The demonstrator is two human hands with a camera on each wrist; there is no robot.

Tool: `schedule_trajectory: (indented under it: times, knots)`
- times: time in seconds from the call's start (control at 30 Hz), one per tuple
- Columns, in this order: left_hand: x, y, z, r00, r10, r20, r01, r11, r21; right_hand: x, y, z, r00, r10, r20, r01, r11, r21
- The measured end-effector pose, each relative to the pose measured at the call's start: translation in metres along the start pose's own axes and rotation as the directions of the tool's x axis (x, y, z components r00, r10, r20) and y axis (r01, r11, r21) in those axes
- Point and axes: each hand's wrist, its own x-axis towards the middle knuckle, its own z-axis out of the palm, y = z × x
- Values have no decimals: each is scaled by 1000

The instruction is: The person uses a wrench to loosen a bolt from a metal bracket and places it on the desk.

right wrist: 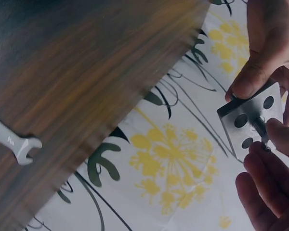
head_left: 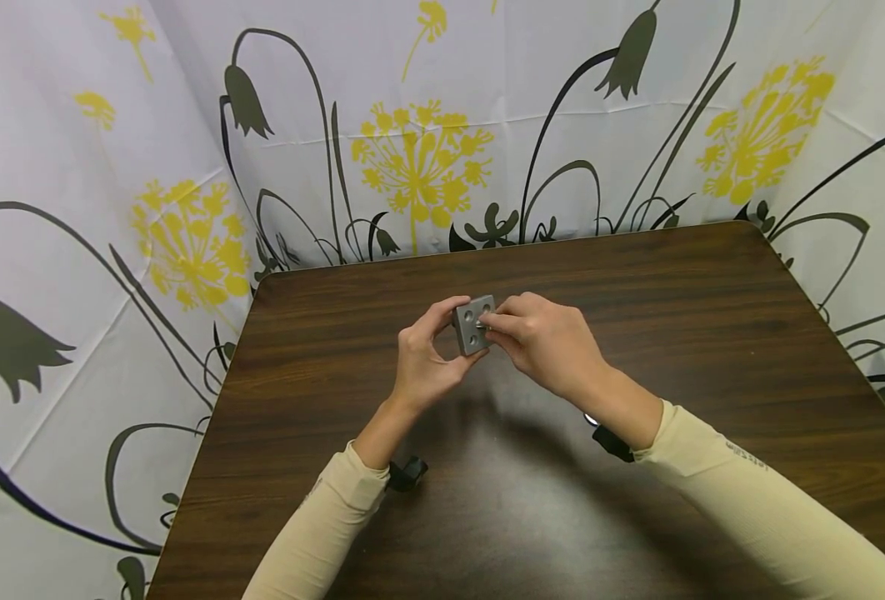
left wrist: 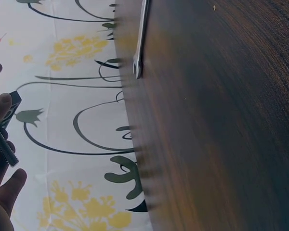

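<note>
A small grey metal plate (head_left: pixel 467 329) with several round holes is held up over the table. My left hand (head_left: pixel 426 360) grips it by its edges, fingers on top and thumb below. From the other side, my right hand (head_left: pixel 551 342) pinches a threaded bolt (right wrist: pixel 259 127) that stands against the plate's face, near its middle. In the right wrist view, the fingertips cover the bolt's outer end. A threaded shaft (left wrist: pixel 7 151) also shows at the edge of the left wrist view, beside the dark plate edge. Whether the bolt passes through the plate cannot be told.
An open-end wrench (right wrist: pixel 19 144) lies on the dark wood table (head_left: pixel 322 350), seen in both wrist views. Behind the table's far edge hangs a white curtain (head_left: pixel 457 75) with yellow and grey flowers. Dark wrist cameras (head_left: pixel 408 473) sit under the forearms.
</note>
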Motion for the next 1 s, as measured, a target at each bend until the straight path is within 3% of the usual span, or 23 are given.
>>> schedule_trajectory:
  times: [0.13, 0.23, 0.37, 0.5, 0.6, 0.8, 1.0]
  knots:
    - [-4, -9, 1, 1000, -14, 5, 14, 1000, -2, -1, 1, 0, 998, -68, 1, 68, 996, -61]
    - [-4, -10, 1, 1000, -20, 11, 20, 1000, -9, -1, 1, 0, 999, -42, -3, 42, 998, -36]
    - [-4, -9, 0, 1000, -19, 15, 20, 999, -26, 1, -2, -2, 994, 110, -9, -110, 993, 42]
    - [-4, -8, 0, 1000, -18, 8, 18, 1000, -23, 4, -5, -3, 952, 302, 56, -307, 943, 131]
    - [-4, -8, 0, 1000, -16, 6, 16, 1000, -11, 5, -6, -4, 924, 367, 111, -382, 907, 176]
    - [-5, -11, 1, 1000, -7, 10, 7, 1000, -6, 4, -5, -3, 925, 360, 124, -379, 901, 210]
    - [-6, -13, 1, 1000, -3, 8, 3, 1000, -8, 2, -4, -2, 951, 295, 87, -306, 936, 175]
